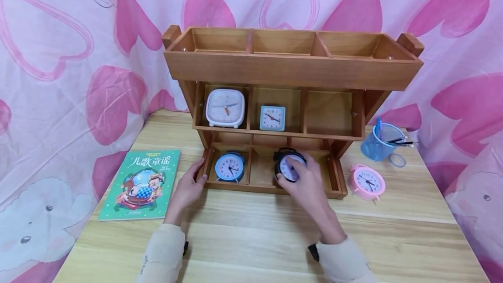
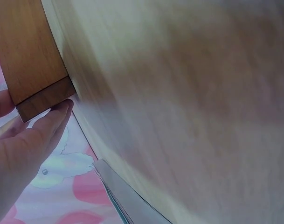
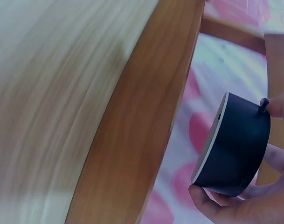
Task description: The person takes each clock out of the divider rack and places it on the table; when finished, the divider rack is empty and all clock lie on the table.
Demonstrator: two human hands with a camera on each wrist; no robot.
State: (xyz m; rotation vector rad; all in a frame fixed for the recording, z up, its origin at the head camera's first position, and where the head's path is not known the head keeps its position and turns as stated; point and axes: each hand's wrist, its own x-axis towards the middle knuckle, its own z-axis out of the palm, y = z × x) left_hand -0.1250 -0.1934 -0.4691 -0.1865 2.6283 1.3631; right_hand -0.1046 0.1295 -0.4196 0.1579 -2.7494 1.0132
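A brown wooden three-tier shelf (image 1: 291, 72) stands on the table. My left hand (image 1: 187, 187) grips the left end of its bottom tier, fingers and thumb around the wooden corner (image 2: 46, 99). In the bottom tier's middle section, my right hand (image 1: 310, 184) holds a black round alarm clock (image 3: 235, 147) by its sides, fingers partly covering its face. A blue round alarm clock (image 1: 229, 167) stands in the bottom left compartment. On the middle tier are a white rounded-square clock (image 1: 225, 108) at left and a small light-blue square clock (image 1: 272, 118) in the centre.
Right of the shelf, a pink alarm clock (image 1: 367, 183) stands on the table (image 1: 251, 235). Behind it are a blue mesh pen holder (image 1: 375, 146) with pens and a roll of tape (image 1: 397, 160). A green children's book (image 1: 139, 184) lies at left. Pink heart-patterned cloth (image 1: 129, 86) hangs behind.
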